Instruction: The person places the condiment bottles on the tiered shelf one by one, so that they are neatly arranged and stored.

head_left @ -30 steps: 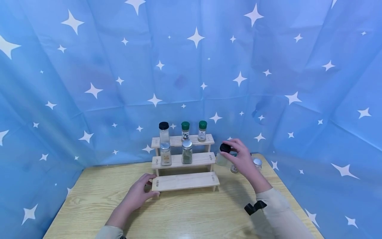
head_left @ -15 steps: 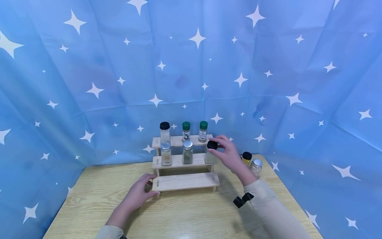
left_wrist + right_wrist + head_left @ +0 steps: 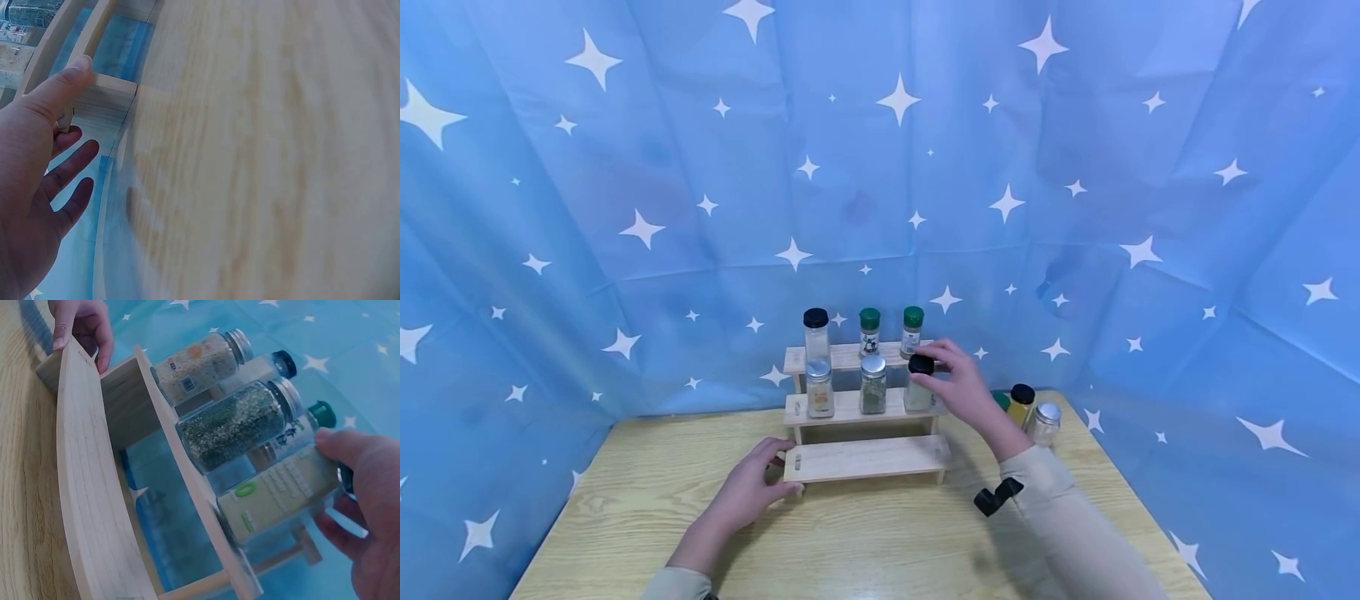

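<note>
Table: pale wood, carrying a three-step wooden rack.
Rack: its bottom step is bare.
Left hand: rests at the rack's left end, thumb on the lowest step's corner, other fingers loosely spread beside it.
Right hand: fingers curled round the black cap of a black-capped jar, thumb across the top.
Black-capped jar: upright at the right end of the middle step, just right of the silver-lidded herb jar, pale contents.
</note>
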{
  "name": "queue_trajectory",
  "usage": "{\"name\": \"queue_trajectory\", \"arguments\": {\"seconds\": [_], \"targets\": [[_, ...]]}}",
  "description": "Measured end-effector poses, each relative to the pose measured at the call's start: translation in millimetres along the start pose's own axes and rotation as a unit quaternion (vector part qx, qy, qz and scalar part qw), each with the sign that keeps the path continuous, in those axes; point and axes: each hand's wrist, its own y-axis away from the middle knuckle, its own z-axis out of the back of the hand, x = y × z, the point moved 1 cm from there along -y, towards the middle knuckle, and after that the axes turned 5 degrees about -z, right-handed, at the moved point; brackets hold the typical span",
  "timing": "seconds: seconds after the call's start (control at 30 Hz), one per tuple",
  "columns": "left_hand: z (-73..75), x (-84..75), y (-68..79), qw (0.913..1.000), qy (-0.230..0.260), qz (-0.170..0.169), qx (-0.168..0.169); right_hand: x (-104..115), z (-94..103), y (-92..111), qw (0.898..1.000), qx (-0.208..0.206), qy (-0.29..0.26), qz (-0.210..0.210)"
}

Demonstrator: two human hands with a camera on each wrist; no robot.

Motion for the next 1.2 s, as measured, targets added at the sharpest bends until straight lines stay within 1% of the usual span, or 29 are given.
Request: {"name": "queue_trajectory", "arguments": {"seconds": [0.23,0.5,0.67,0.83,0.9,1.0,1.1,1.2], "targets": [[1.6,-0.8,0.2,1.0,-0.005,0.003,0.001,-6.1,-3.8,-1.8,1.0,0.007,-0.003,-0.013],[3.2,-1.0,-0.1,1.0,-0.005,0.005,-0.001,-13.7,-7.7,-3.5,0.999,0.011,-0.02,-0.027],[2.3,0.4,0.3,1.0,-0.002,0.006,0.0,-13.5,-9.3,0.8,0.999,0.007,-0.012,-0.049],[2.3,-0.3,2.1,1.0,0.002,0.005,0.0,-15.2,-8.7,10.6,0.997,0.009,-0.01,-0.08],[2.3,-1.0,2.7,1.0,0.003,0.005,0.002,-16.8,-5.7,15.6,0.996,0.005,-0.019,-0.084],[2.0,-1.9,2.7,1.0,0.003,0.006,0.005,-19.8,3.0,23.5,0.997,-0.004,-0.023,-0.074],[1.8,-2.1,1.3,0.9999,0.0,0.008,0.007,-26.6,15.5,32.6,0.998,-0.026,-0.007,-0.056],[1.6,-1.8,-0.3,1.0,-0.004,0.005,0.005,-37.1,31.8,43.5,0.997,-0.06,0.017,-0.045]]}}
